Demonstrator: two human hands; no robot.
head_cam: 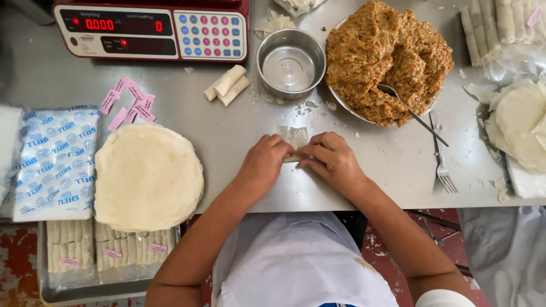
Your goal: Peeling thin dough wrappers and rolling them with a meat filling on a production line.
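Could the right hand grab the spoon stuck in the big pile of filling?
Probably yes. The right hand rests on the wrapper, and the spoon handle sticks out toward it over bare table, with nothing between, though both hands are busy folding.

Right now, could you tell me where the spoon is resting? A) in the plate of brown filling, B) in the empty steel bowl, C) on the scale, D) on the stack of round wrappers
A: the spoon has its bowl dug into the brown filling, handle pointing toward the fork.
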